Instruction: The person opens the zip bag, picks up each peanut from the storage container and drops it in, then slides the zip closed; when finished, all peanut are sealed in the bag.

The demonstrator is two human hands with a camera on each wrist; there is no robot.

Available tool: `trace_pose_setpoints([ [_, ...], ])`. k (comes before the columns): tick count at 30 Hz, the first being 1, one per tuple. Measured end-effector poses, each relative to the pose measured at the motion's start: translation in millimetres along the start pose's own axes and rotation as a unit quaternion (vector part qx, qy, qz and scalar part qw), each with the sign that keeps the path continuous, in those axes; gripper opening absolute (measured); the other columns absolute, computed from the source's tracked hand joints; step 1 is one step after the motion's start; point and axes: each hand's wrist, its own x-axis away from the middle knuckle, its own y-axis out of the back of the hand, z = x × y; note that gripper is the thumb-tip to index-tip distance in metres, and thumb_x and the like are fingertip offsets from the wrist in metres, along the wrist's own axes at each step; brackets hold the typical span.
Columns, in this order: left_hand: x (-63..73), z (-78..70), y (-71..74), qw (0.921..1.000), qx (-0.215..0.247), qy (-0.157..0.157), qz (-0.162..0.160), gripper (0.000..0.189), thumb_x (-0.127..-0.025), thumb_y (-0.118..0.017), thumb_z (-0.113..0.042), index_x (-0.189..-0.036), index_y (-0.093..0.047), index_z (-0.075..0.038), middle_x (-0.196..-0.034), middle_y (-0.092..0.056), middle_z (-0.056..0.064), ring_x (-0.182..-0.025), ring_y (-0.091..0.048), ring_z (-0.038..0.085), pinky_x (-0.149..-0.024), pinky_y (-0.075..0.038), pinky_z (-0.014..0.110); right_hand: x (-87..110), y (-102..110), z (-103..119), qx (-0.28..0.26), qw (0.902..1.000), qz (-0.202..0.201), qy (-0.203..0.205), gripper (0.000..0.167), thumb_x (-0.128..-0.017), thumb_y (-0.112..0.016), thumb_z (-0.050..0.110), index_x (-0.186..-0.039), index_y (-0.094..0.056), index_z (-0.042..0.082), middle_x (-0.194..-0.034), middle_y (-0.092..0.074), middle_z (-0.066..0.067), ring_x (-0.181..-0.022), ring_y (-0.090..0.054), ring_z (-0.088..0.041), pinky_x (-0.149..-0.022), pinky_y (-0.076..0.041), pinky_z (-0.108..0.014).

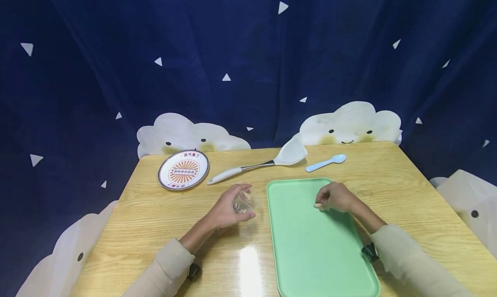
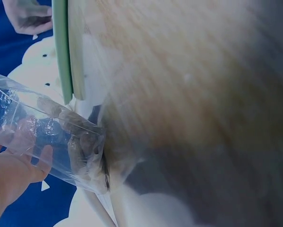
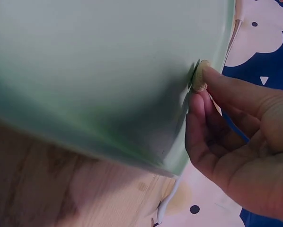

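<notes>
My left hand (image 1: 229,207) curls its thumb and fingers round a clear plastic bag (image 2: 51,135) left of the green tray (image 1: 306,249). Inside the bag, several brown unshelled peanuts (image 2: 82,142) lie bunched at its lower end, as the left wrist view shows. Over the upper right part of the tray, my right hand (image 1: 337,197) pinches a single peanut (image 3: 200,75) between thumb and fingers. That peanut is right at the tray's surface; whether it touches is hard to tell.
A white plate (image 1: 184,169) with a red and orange print sits at the back left. Behind the tray lie a white spatula (image 1: 291,153) with a long handle and a light blue spoon (image 1: 326,163). The wooden table (image 1: 139,232) ends at a dark blue curtain.
</notes>
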Motion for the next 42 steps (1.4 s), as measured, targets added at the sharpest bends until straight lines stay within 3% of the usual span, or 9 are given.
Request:
trace_pose_setpoints([
  [7,-0.3,-0.1,-0.2,1.0000,0.003,-0.003,-0.003,0.079,-0.071,-0.077,-0.034,-0.139,-0.044,-0.012,-0.129,-0.056,0.010,-0.122,-0.052,0.027,-0.106,-0.038,0.052,-1.8,4,8,0.020,0.9995,-0.006,0.021,0.004,-0.078,-0.075,0.009,-0.078,-0.071,0.008,-0.071,-0.066,0.000,-0.063,-0.054,-0.011,-0.057,-0.046,-0.026],
  [14,-0.4,0.5,0.1,1.0000,0.004,-0.001,-0.002,0.080,-0.071,-0.077,-0.034,-0.140,-0.044,-0.013,-0.131,-0.055,0.011,-0.123,-0.050,0.027,-0.106,-0.038,0.053,-5.4,8,28,-0.001,0.9979,-0.012,0.064,0.005,-0.082,-0.071,0.010,-0.086,-0.071,0.008,-0.084,-0.071,-0.004,-0.071,-0.060,-0.010,-0.062,-0.049,-0.027],
  [18,-0.3,1.2,0.2,1.0000,0.006,-0.003,-0.002,0.080,-0.071,-0.077,-0.034,-0.140,-0.043,-0.012,-0.131,-0.056,0.011,-0.122,-0.051,0.027,-0.106,-0.038,0.053,-9.4,6,43,-0.008,0.9955,-0.034,0.088,0.006,-0.081,-0.072,0.011,-0.086,-0.072,0.009,-0.083,-0.071,-0.002,-0.069,-0.059,-0.008,-0.060,-0.049,-0.023],
  [24,0.2,1.5,0.3,0.9999,0.008,-0.006,-0.006,0.079,-0.070,-0.077,-0.033,-0.139,-0.044,-0.011,-0.126,-0.058,0.007,-0.115,-0.055,0.024,-0.104,-0.040,0.051,-16.6,-7,69,-0.054,0.9888,-0.072,0.119,0.006,-0.080,-0.074,0.012,-0.085,-0.071,0.009,-0.081,-0.071,-0.002,-0.071,-0.061,-0.006,-0.064,-0.050,-0.020],
  [33,0.7,1.2,0.9,0.9999,0.010,-0.001,-0.007,0.079,-0.070,-0.078,-0.034,-0.139,-0.044,-0.015,-0.126,-0.058,0.004,-0.116,-0.054,0.022,-0.104,-0.041,0.049,-26.8,-30,102,-0.138,0.9742,-0.072,0.164,0.012,-0.083,-0.072,0.013,-0.092,-0.072,0.006,-0.089,-0.071,-0.006,-0.075,-0.065,-0.007,-0.067,-0.054,-0.021],
  [42,1.1,1.9,0.5,0.9999,0.010,-0.002,-0.006,0.079,-0.071,-0.078,-0.034,-0.140,-0.044,-0.014,-0.129,-0.056,0.005,-0.120,-0.052,0.025,-0.104,-0.040,0.051,-37.9,-53,132,-0.137,0.9676,-0.064,0.202,0.011,-0.081,-0.074,0.013,-0.088,-0.073,0.004,-0.083,-0.072,-0.007,-0.072,-0.064,-0.007,-0.065,-0.053,-0.019],
])
